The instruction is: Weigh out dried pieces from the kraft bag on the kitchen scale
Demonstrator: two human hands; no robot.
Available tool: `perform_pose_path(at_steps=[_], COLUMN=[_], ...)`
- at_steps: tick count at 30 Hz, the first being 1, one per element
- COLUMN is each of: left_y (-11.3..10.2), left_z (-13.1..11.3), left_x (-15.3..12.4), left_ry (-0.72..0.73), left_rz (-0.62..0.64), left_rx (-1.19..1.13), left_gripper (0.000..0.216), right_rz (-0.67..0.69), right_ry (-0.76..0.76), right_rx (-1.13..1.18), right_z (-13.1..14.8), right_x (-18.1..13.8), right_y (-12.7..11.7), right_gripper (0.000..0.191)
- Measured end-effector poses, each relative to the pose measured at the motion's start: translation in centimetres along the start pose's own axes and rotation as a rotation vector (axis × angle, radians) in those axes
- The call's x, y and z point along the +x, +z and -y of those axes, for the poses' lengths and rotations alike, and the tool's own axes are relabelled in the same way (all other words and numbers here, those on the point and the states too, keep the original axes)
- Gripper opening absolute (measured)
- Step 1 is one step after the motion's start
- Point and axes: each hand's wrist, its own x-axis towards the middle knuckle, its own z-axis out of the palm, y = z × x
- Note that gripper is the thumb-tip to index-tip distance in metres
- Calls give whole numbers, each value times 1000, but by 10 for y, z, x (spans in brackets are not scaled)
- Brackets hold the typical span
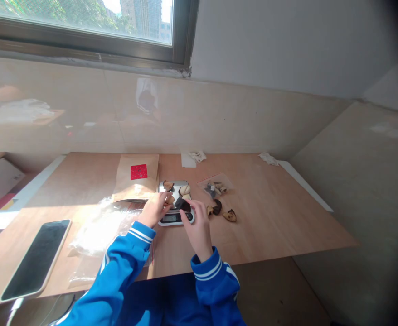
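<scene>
While my left hand (pixel 155 209) pinches a dried piece (pixel 169 198) on the scale (pixel 175 218), my right hand (pixel 197 228) lies loosely open at its front edge; more pieces (pixel 216 188) sit in a clear bag (pixel 205 182).

On the tabletop (pixel 263 226), a digital scale (pixel 176 218) holds dried pieces (pixel 184 190), with more pieces (pixel 229 215) just right and a smartphone (pixel 36 260) far left.

The kitchen scale (pixel 176 218) has a readout too small to read, and the left hand (pixel 154 209) and right hand (pixel 197 228) partly hide the dried pieces (pixel 182 204) on its plate.
</scene>
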Motion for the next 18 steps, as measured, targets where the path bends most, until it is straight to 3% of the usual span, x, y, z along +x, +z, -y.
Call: perform_pose_path(at_steps=[6, 12, 18], left_y=[-40, -61, -61], left_z=[-1, -9, -23], left_x=[-34, -78, -97], left_ry=[-224, -370, -426], left_rz=[-248, -319, -322], left_rx=[-43, -110, -182], left_gripper=[36, 40, 40], right_rz=[181, 485, 473], right_ry=[7, -34, -49], right_rx=[-287, -681, -724], right_z=[9, 17, 13], right_x=[43, 61, 52], right_y=[17, 48, 56], right_gripper=[26, 22, 29])
